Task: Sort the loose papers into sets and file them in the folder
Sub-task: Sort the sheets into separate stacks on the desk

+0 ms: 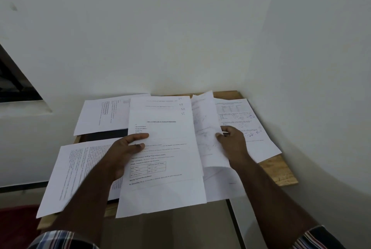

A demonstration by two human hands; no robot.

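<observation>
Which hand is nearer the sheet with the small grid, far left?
Left. The left hand lies just below-right of the white grid-printed sheet; the right hand is across the fanned stack.

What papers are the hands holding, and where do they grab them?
The left hand grips the fanned stack of typed sheets at its left edge. The right hand pinches a curled scribbled sheet at its right edge.

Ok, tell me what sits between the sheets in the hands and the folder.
The dark folder lies on the table, mostly buried: one sheet covers its far part, a text page its near part. The left hand holds the stack over it; the right hand grips a curled sheet.
</observation>
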